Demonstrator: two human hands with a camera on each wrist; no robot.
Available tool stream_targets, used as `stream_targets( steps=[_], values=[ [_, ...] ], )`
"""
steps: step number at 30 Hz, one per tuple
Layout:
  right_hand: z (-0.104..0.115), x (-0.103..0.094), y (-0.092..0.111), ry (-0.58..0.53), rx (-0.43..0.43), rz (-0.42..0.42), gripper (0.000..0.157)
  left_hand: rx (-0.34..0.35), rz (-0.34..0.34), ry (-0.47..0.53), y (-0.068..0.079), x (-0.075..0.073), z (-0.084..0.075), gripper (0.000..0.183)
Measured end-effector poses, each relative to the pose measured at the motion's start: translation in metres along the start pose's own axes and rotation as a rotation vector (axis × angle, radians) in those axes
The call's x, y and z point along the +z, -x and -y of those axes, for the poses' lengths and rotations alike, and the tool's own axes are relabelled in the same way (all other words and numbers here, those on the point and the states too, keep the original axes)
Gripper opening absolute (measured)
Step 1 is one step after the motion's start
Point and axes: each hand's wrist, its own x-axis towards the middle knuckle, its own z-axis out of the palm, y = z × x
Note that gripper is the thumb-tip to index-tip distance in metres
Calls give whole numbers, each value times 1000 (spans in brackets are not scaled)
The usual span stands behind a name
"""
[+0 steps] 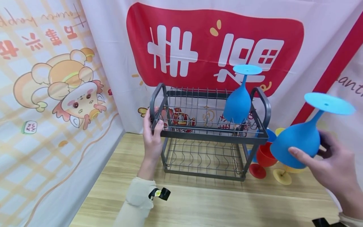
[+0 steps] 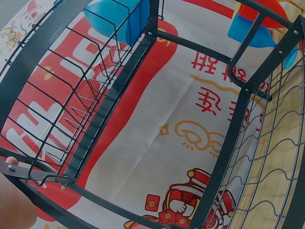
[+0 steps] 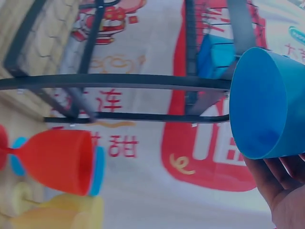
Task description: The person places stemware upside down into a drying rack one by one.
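Note:
A dark grey two-tier dish rack (image 1: 195, 136) stands on the table. My left hand (image 1: 153, 135) grips its upper left corner, thumb over the front rail; the left wrist view shows only part of that hand at its lower left edge. To the right of the rack, my right hand (image 1: 334, 160) holds a blue goblet (image 1: 297, 142) upside down by its bowl, foot upward and tilted. In the right wrist view, the open mouth of this goblet (image 3: 259, 105) shows. Another blue goblet (image 1: 238, 105) sits inverted on the upper tier, at its right end.
Right of the rack, a red goblet (image 1: 266, 154) and a yellow goblet (image 1: 282, 176) stand upright on the wooden table (image 1: 198, 201), with more blue and yellow ones partly hidden. Behind the rack hangs a printed cloth (image 1: 113, 37); another patterned cloth (image 1: 56, 151) borders the left.

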Motion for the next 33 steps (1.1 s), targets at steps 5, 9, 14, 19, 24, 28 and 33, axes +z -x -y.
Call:
stream_targets(
  steps=[5, 9, 14, 19, 24, 28, 33],
  values=[
    [17, -7, -16, -6, -31, -27, 83, -7, 2, -2, 0, 2, 0, 60],
    [30, -6, -25, -13, -58, -21, 82, -14, 0, -4, 0, 3, 0, 60],
    [45, -6, -35, -15, -81, 5, 85, -21, 2, -4, 1, 6, 1, 60],
    [53, -8, -42, -26, -77, 11, 85, -31, 6, -2, 2, 7, 1, 60],
    [66, -1, -44, -57, -63, 22, 82, -37, -4, -4, 2, 2, 0, 60],
    [84, 14, -47, -134, -95, 64, 80, -31, -14, 0, 2, -2, -1, 59],
    [108, 30, -52, -234, -134, 141, 81, -42, 7, 3, 2, -1, -1, 59]
  ],
)
